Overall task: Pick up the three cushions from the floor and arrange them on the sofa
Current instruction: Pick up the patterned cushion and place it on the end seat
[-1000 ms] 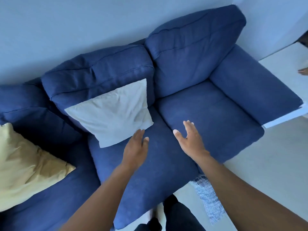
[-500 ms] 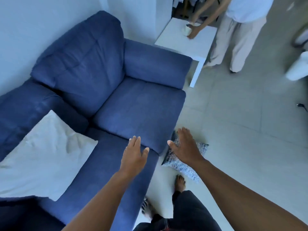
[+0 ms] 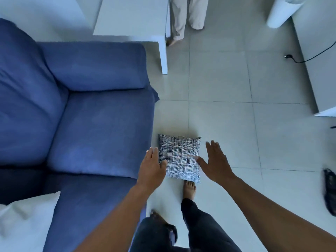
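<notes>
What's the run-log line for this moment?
phase: reaching | left hand: open | right hand: open | patterned cushion: on floor, ungrasped | white cushion: on sofa

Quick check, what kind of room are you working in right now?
Most likely a home living room: a blue sofa, a white side table beside it, and a patterned cushion lying on the tiled floor.

I count two cushions: one black-and-white patterned cushion (image 3: 180,158) on the floor and one white cushion (image 3: 27,220) on the one blue sofa (image 3: 94,124). My two hands are out, left hand (image 3: 151,166) and right hand (image 3: 216,162), both spread flat. One white desk (image 3: 131,17) stands past the sofa's arm. One other person's two legs (image 3: 187,13) show beside it. One black cable (image 3: 309,59) lies on the tiles.
</notes>
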Demonstrator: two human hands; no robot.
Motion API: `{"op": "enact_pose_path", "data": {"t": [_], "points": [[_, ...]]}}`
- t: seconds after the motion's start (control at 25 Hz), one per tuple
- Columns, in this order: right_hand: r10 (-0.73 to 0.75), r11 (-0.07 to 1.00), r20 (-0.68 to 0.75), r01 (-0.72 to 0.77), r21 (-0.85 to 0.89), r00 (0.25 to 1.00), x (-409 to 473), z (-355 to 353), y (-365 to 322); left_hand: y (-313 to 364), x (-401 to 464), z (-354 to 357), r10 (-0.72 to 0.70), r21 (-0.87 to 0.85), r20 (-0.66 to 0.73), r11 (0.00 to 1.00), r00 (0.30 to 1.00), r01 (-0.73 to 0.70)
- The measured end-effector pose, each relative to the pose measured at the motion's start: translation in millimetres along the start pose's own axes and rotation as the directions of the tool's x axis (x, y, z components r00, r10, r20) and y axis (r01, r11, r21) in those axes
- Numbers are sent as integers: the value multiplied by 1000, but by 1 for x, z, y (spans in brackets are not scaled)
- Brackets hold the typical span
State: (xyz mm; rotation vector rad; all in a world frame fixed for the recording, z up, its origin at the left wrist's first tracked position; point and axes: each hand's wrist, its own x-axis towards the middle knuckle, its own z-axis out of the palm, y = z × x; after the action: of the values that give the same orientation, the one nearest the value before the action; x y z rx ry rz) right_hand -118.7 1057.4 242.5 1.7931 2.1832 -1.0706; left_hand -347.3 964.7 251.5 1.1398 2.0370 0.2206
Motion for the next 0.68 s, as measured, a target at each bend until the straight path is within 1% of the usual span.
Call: {"op": "enact_pose_path", "data": {"t": [0.16, 0.36, 0.48, 0.56, 0.68], "points": [[50, 997, 32, -52, 64, 998, 45, 5, 25, 10, 51, 17, -25, 44, 8, 999, 1000, 24], [117, 984, 79, -127, 124, 990, 108, 45, 51, -20, 127, 55, -84, 97, 82, 992, 993, 76], [160, 973, 92, -173, 151, 983, 156, 85, 75, -48, 180, 90, -157, 105, 132, 984, 979, 144], [177, 969, 107, -193, 157, 978, 195, 124, 96, -73, 223, 120, -199, 115, 169, 977, 965, 181], [236, 955, 145, -257, 149, 961, 253, 184, 129, -112, 286, 168, -260, 115, 185, 963, 948, 242]]}}
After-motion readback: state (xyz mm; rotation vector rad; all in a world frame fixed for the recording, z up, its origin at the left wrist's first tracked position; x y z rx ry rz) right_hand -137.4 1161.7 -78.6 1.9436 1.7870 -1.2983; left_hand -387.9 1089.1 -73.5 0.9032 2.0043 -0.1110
